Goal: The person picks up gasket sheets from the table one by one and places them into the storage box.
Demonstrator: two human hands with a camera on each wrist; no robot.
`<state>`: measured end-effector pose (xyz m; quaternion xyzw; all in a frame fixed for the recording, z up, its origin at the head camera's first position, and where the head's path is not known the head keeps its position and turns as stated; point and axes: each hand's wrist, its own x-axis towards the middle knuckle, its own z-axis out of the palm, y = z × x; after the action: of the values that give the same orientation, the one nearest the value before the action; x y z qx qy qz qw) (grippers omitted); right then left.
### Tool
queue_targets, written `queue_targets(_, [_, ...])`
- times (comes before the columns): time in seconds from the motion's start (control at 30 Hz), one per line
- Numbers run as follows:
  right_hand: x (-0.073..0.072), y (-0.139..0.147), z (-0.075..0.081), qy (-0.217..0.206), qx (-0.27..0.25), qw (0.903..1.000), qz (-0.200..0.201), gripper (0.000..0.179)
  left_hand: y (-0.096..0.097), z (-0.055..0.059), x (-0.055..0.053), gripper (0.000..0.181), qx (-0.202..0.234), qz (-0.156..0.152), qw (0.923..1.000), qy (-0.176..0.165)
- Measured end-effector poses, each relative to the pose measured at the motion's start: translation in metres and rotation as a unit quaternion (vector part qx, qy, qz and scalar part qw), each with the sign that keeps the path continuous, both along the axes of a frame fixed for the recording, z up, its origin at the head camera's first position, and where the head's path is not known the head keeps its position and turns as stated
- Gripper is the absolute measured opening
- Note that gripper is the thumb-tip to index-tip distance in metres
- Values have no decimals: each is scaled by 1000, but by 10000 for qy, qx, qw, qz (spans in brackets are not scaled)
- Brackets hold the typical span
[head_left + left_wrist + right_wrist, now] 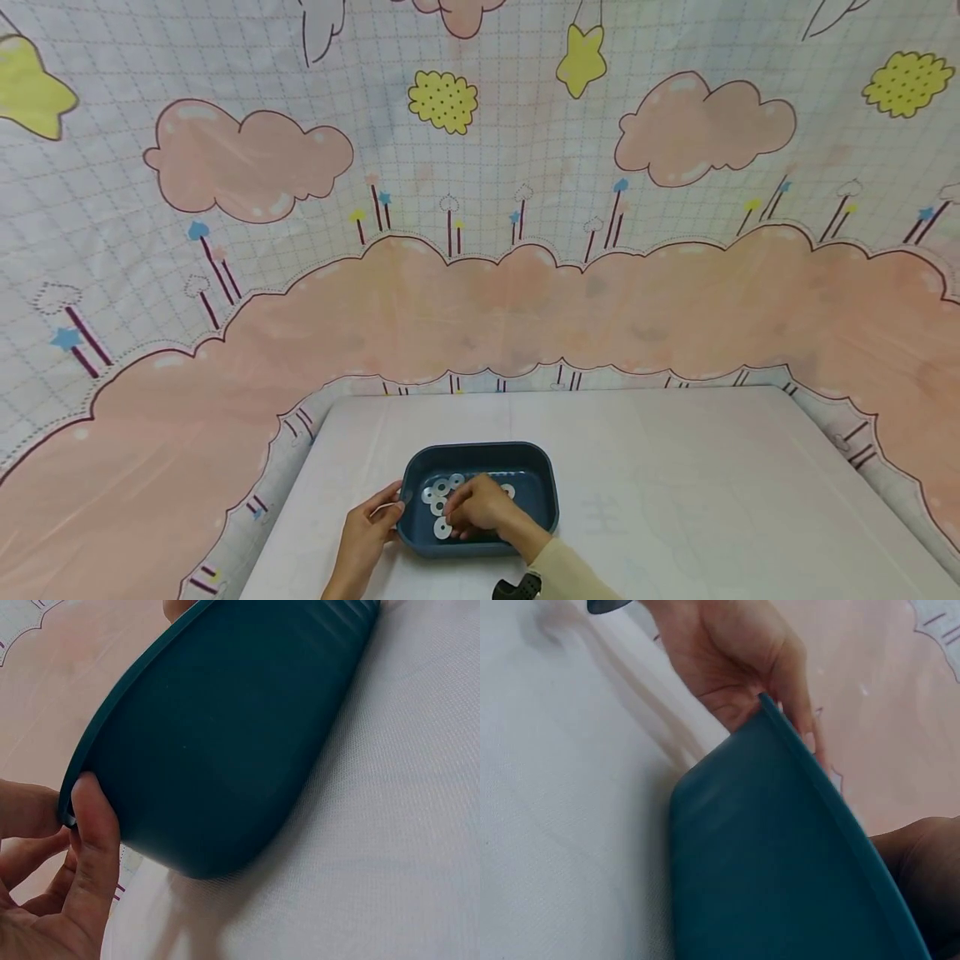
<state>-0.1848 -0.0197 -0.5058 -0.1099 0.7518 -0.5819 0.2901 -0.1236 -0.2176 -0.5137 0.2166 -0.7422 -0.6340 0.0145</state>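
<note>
A dark blue-green rectangular tray (542, 492) sits on the white tabletop, with several pale, flat washers (437, 507) lying in it, mostly towards its left side. My left hand (363, 533) grips the tray's left rim; the left wrist view shows the thumb (94, 840) against the outer wall. Over the front wall reaches my right hand (487, 507), its fingers bent down inside the tray beside the washers. I cannot tell whether a washer is between those fingertips. The tray wall hides most of that hand in the right wrist view.
White cloth covers the tabletop (675, 475) around the tray. Behind and beside it hangs a patterned curtain (480, 317) with clouds and stars. A dark band (517, 587) is on the right wrist, below a pale sleeve (573, 575).
</note>
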Motion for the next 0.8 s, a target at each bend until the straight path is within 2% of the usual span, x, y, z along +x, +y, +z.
queue_targets(0.17, [2, -1, 0, 182, 192, 9995, 157, 7, 0, -1, 0, 43, 18, 3, 10000, 9])
queue_targets(0.53, [2, 1, 0, 632, 481, 9967, 165, 8, 1, 1, 2, 43, 45, -4, 10000, 39])
queue_targets(0.8, [-1, 14, 10, 804, 121, 9967, 41, 12, 1, -1, 1, 43, 106, -59, 9999, 111])
